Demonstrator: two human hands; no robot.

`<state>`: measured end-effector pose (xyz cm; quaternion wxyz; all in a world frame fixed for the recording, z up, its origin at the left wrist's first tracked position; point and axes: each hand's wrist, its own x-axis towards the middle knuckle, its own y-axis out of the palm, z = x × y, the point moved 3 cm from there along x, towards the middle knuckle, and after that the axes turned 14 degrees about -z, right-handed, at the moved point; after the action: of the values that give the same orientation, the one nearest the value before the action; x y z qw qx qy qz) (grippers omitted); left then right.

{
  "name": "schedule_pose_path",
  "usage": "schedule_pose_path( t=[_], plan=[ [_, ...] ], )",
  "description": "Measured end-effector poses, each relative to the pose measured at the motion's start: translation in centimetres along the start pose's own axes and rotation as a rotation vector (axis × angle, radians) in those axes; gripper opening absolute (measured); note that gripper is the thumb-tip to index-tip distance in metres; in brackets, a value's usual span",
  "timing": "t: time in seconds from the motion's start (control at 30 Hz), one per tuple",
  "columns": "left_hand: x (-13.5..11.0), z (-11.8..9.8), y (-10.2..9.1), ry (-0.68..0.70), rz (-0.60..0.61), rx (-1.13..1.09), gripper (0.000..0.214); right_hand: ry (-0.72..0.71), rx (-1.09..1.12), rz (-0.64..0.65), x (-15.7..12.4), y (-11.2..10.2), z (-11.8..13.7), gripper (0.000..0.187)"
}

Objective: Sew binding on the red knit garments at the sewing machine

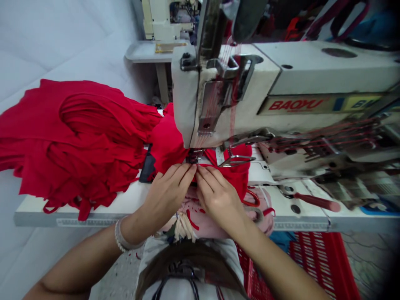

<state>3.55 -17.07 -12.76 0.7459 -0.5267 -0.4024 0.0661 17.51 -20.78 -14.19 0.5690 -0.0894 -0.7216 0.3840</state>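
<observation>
A white sewing machine (281,79) with a red BAOYU label fills the right of the view, its head reaching over a white desk (103,212), and a second machine (165,21) stands farther back. Below the desk's front edge sits a red plastic crate (315,266). A large heap of red cloth (75,137) lies on the left of the desk and narrows toward the machine, probably so that its weight rests on the desk rather than dragging at the needle (194,156). The part nearest the needle runs under the 2 hands. The left grip (168,189) and right grip (217,196) are both clenched, fingers curled downward, and appear to pinch the red cloth just in front of the needle, their fingertips nearly meeting. That close placing seems meant to steady the cloth where it enters the machine. A bunch of pink cloth (212,221) sits just below the hands, a red-handled screwdriver (318,202) lies within reach on the right of the desk, and a beaded bracelet (120,233) circles the left wrist.
</observation>
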Motion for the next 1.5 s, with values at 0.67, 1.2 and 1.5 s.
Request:
schedule_pose_path(
  t=[0.67, 1.2, 1.5],
  plan=[
    [0.7, 1.1, 0.0, 0.055, -0.098, -0.054, 0.034, 0.164, 0.182, 0.017, 0.8, 1.1, -2.0, 0.03],
    [1.0, 2.3, 1.0, -0.022, -0.116, -0.215, 0.03, 0.012, 0.08, 0.017, 0.8, 1.2, -1.2, 0.029],
    [-6.6, 7.2, 2.0, -1.18, 0.009, -0.993, 0.051, 0.934, 0.397, -0.152, -7.6, -3.0, -5.1, 0.018]
  ],
)
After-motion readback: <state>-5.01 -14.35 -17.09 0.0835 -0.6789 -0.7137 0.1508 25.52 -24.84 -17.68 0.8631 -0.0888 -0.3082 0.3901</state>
